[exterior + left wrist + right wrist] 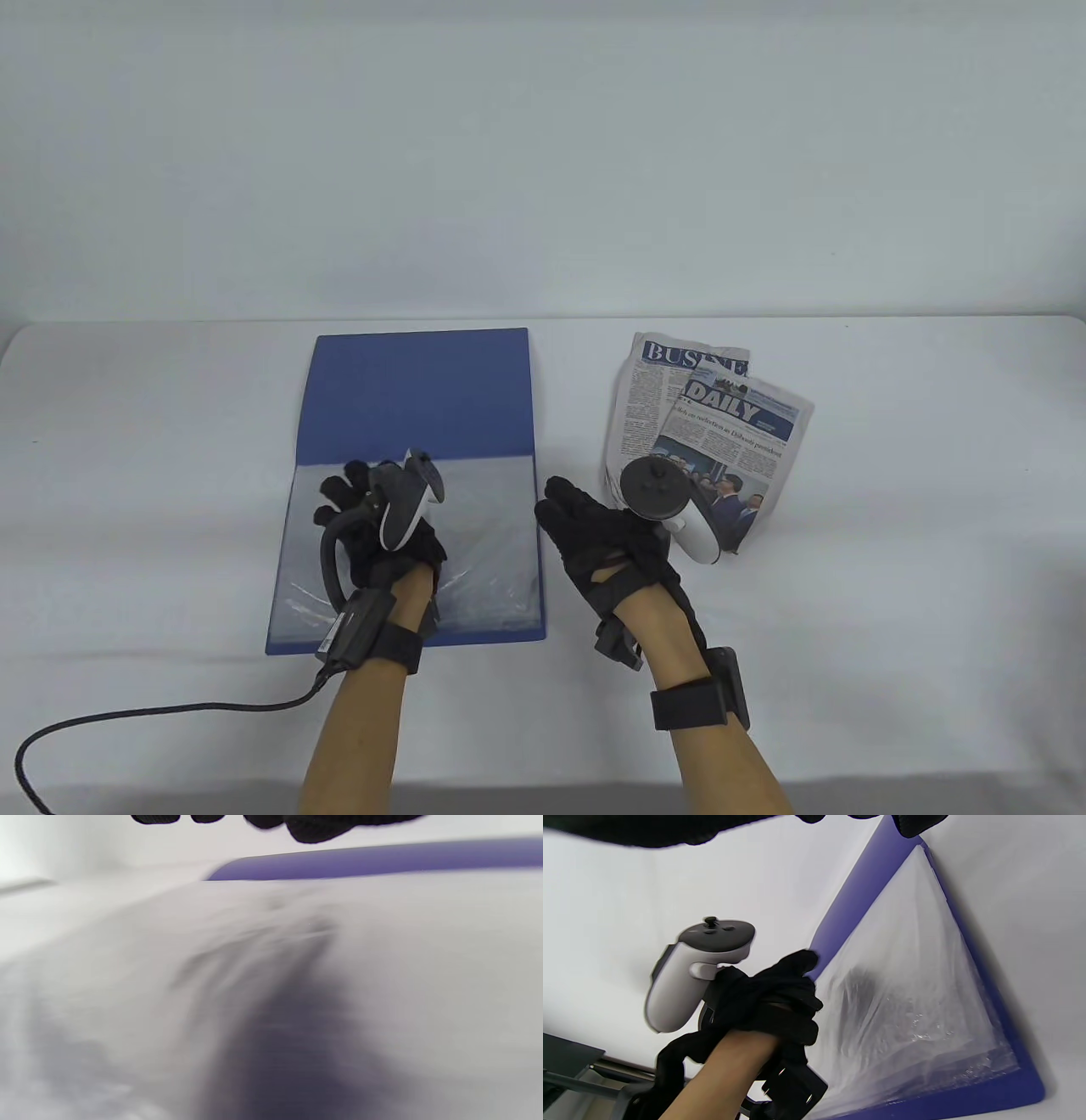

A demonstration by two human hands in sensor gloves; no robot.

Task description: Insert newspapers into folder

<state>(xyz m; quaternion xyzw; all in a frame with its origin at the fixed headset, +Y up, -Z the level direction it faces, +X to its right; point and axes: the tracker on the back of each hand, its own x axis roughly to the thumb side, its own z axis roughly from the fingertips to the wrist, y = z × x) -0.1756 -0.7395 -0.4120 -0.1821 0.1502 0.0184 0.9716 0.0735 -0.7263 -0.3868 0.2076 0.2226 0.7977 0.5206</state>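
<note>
A blue folder [422, 390] lies open on the white table, its cover flipped away and clear plastic sleeves [484, 543] facing up. My left hand [348, 501] rests on the sleeves near their top left corner, with nothing gripped. In the right wrist view the left hand [772, 1001] sits at the sleeve's [908, 984] edge. Two folded newspapers [721, 416], "Business" under "Daily", lie to the right of the folder. My right hand [577, 518] hovers between the folder and the papers, fingers stretched out and empty.
A black cable [153, 713] runs from my left wrist across the table's front left. The table's far edge meets a plain white wall. The left wrist view shows only blurred sleeve [271, 984] and blue cover [382, 859].
</note>
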